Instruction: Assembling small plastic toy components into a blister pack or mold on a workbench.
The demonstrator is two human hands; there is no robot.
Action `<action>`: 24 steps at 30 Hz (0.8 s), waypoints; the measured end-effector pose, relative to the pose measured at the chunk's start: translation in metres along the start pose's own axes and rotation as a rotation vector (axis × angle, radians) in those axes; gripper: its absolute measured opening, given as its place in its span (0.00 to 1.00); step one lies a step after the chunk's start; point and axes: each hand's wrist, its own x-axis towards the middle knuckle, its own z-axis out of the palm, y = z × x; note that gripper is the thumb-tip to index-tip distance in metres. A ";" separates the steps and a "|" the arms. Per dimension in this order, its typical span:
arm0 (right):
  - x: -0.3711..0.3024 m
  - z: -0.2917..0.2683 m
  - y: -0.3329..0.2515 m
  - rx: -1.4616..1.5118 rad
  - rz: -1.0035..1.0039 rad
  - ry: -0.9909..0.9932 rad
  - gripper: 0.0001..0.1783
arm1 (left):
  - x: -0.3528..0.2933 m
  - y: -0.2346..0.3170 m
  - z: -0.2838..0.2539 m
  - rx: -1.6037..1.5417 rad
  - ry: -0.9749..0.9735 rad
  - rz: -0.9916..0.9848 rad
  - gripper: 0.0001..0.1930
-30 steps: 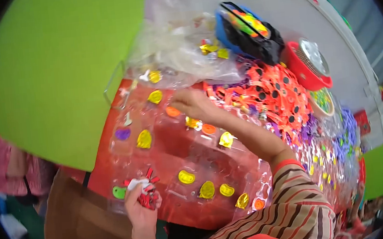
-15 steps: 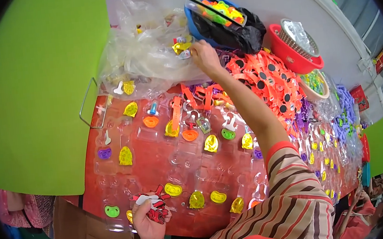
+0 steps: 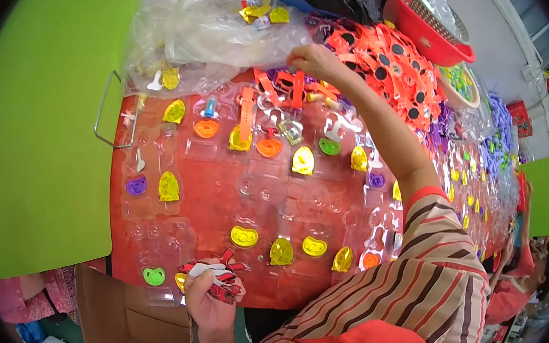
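The left hand [image 3: 209, 302] is down low, at the near edge of the table, and it is closed around a little bunch of red and white pieces [image 3: 215, 278]. The bunch is not lined up one way; its ends stick out in a fan, mostly up and toward the far side of the table. The right hand [image 3: 312, 62] is stretched out far, and its long arm in a striped sleeve [image 3: 398, 285] runs from the bottom right up to the top middle. Its fingers are pinched close at the edge of a clear plastic bag [image 3: 215, 35], but I cannot tell if they hold anything. The bag lies on its side at the far end, with small yellow toys inside. The red table [image 3: 217, 197] is covered with clear plastic trays [image 3: 181, 233] with dents in them, and yellow, orange, green and purple toy shapes sit in some dents. An orange toy watch [image 3: 247, 111] lies with its strap pointing away from the person. Just right of the reaching hand is a big heap of orange parts [image 3: 390, 68], and past it a red basket [image 3: 430, 37]. A big green board [image 3: 39, 128] stands on the left. A brown cardboard box [image 3: 121, 332] is below the table.
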 end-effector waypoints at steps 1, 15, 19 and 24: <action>0.000 -0.001 0.013 -0.046 -0.032 0.008 0.13 | 0.001 0.000 0.000 -0.031 -0.050 -0.034 0.12; 0.000 0.004 0.056 0.014 -0.183 -0.314 0.17 | -0.008 -0.008 -0.005 -0.066 0.037 -0.071 0.11; -0.008 0.003 0.080 -0.050 -0.033 -0.208 0.17 | 0.003 -0.014 0.008 -0.010 0.057 -0.100 0.12; -0.036 0.009 0.030 -0.085 -0.082 0.025 0.16 | -0.005 -0.017 0.004 0.004 0.031 -0.053 0.11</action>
